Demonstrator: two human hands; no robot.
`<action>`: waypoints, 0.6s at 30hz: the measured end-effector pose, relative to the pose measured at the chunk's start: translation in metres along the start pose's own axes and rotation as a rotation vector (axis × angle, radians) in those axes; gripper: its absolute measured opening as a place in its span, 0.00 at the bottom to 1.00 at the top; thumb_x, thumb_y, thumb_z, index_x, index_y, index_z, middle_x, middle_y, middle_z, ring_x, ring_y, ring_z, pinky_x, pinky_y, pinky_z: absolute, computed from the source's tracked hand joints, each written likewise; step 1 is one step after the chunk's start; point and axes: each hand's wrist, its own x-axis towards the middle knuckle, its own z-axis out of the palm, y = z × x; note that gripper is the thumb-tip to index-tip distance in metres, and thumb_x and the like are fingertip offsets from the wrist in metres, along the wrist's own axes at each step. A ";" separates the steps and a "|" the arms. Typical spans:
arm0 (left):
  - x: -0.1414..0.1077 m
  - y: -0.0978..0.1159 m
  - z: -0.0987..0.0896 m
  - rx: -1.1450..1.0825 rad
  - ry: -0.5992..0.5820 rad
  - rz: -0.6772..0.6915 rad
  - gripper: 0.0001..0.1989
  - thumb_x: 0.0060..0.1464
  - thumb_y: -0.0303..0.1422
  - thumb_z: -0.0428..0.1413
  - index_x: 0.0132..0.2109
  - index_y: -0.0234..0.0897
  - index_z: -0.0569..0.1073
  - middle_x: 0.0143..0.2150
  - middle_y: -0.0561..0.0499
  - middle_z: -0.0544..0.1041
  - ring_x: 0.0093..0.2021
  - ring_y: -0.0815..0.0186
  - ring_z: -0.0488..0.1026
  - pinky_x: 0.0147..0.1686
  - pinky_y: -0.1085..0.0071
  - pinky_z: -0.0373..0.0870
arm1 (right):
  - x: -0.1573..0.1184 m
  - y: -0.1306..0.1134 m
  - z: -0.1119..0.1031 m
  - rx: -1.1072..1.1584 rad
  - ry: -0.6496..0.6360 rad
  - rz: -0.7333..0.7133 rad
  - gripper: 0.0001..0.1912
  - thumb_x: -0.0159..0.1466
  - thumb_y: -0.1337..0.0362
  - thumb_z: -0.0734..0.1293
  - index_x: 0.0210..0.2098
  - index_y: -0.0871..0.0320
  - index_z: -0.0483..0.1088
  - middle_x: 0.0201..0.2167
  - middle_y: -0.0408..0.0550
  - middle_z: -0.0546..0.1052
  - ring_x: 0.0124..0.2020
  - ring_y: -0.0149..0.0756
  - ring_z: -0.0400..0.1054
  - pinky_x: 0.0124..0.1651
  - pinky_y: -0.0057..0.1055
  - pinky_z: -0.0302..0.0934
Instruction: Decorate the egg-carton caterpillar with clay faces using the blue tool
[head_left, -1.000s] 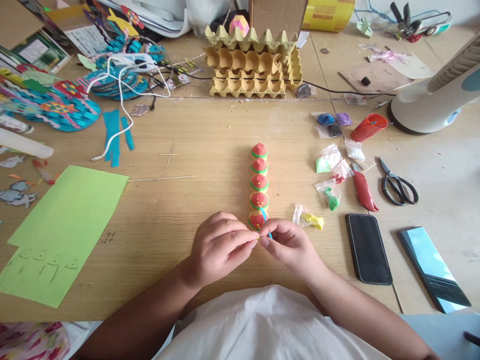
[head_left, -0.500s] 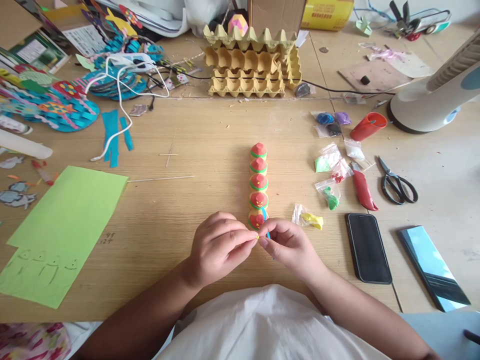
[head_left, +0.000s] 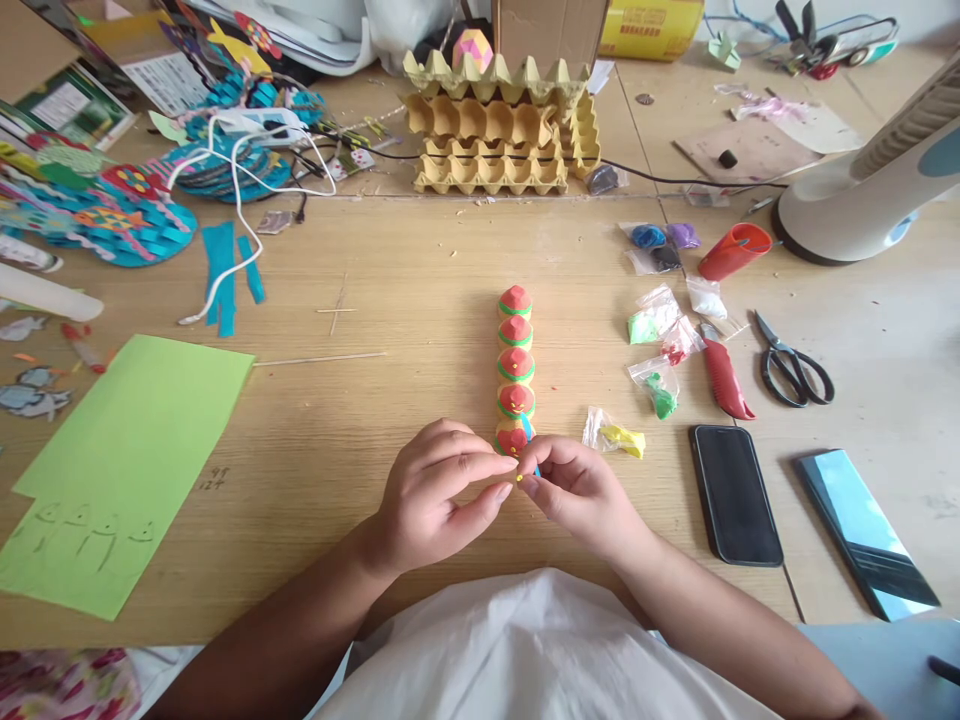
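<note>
Between the thumb and forefinger of my right hand (head_left: 583, 497) is a tiny bit of yellow clay (head_left: 519, 478). My left hand (head_left: 439, 492) faces it, thumb and forefinger parted and nothing between them, fingertips close to the right hand's. Just beyond the hands runs a row of egg-carton cups (head_left: 516, 362) covered in red clay with green bands; the nearer ones bear small yellow details. A blue strip or stick (head_left: 526, 425) lies over the nearest cup and passes behind my right fingers, so I cannot tell whether they grip it.
Bagged yellow clay (head_left: 622, 440) lies right of the hands, with more clay bags (head_left: 654, 322) beyond. Further right are a red cutter (head_left: 726, 380), scissors (head_left: 796, 375) and a phone (head_left: 736, 495). Green paper (head_left: 142, 440) is on the left; egg cartons (head_left: 491, 175) stand at the back.
My left thumb and forefinger have parted and let go of the yellow clay bit. It now stays at my right fingertips, slightly further right.
</note>
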 end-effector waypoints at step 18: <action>-0.002 -0.003 0.002 -0.097 -0.020 -0.148 0.07 0.59 0.26 0.61 0.45 0.39 0.79 0.36 0.48 0.81 0.37 0.64 0.75 0.39 0.65 0.73 | 0.003 -0.003 -0.003 0.014 0.033 0.040 0.14 0.61 0.53 0.75 0.33 0.57 0.73 0.28 0.43 0.70 0.26 0.29 0.58 0.28 0.28 0.53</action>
